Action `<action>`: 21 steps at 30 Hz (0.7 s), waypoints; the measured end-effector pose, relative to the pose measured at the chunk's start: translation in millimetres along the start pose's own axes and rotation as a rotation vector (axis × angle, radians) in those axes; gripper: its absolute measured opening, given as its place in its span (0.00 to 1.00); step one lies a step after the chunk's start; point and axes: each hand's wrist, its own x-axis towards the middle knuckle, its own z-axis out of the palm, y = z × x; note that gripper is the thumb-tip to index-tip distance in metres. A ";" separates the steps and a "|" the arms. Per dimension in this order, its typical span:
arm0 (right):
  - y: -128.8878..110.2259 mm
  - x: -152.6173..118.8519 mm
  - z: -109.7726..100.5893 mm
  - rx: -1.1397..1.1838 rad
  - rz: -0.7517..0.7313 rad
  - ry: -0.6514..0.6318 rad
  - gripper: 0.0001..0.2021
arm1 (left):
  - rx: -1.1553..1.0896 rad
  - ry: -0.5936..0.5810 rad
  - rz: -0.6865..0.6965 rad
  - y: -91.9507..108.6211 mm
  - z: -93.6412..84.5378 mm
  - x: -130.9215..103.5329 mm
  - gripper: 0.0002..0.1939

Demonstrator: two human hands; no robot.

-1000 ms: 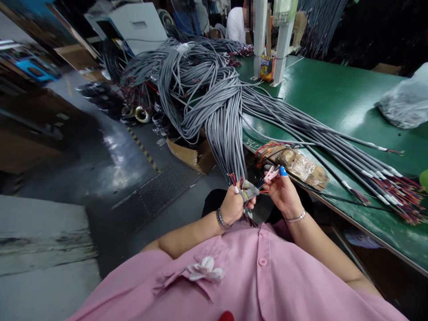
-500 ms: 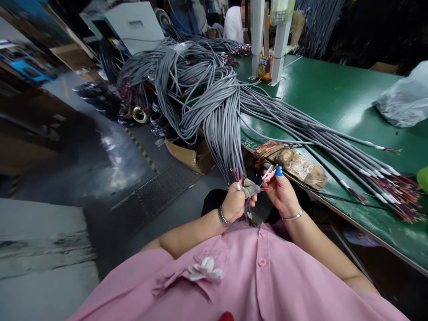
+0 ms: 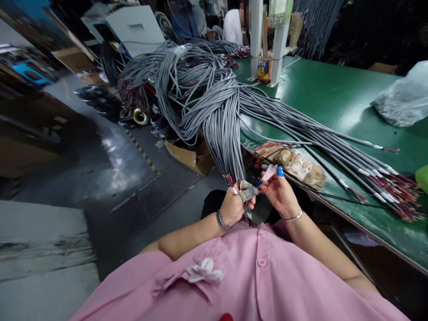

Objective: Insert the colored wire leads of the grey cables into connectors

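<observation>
My left hand (image 3: 236,204), with grey fabric covers on some fingers, is closed on the stripped end of a grey cable, whose thin coloured wires (image 3: 261,188) fan out toward my right hand. My right hand (image 3: 280,191) has a blue cover on one fingertip and pinches a small pinkish piece (image 3: 269,173) beside those wires; its exact shape is blurred. Many grey cables (image 3: 222,120) hang off the bench edge down to my left hand, their lower ends partly hidden behind it.
The green bench (image 3: 334,93) bears a row of cables with white-banded ends (image 3: 379,178), a taped wooden block (image 3: 296,165) and a plastic bag (image 3: 404,100). A cardboard box (image 3: 187,155) stands below. Behind, a person (image 3: 233,26) in white.
The pinkish piece in my right hand has turned and looks broader. My left hand has shifted slightly left, and the coloured wire ends above it have moved left too.
</observation>
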 end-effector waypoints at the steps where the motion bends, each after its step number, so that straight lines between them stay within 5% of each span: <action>1: 0.1 -0.1 -0.6 -0.008 -0.004 -0.004 0.15 | -0.006 0.008 0.002 0.0 -0.4 -0.6 0.18; 9: 0.7 -3.6 0.6 -0.063 -0.043 -0.006 0.13 | -0.023 0.057 0.013 -0.4 2.6 0.5 0.17; 16: 9.3 0.5 -4.3 -0.312 -0.333 0.160 0.17 | -0.003 0.052 0.005 -2.6 2.0 3.5 0.16; 21: 10.4 5.9 -3.1 -0.228 -0.230 0.088 0.20 | 0.010 0.041 0.009 -5.9 2.1 5.8 0.16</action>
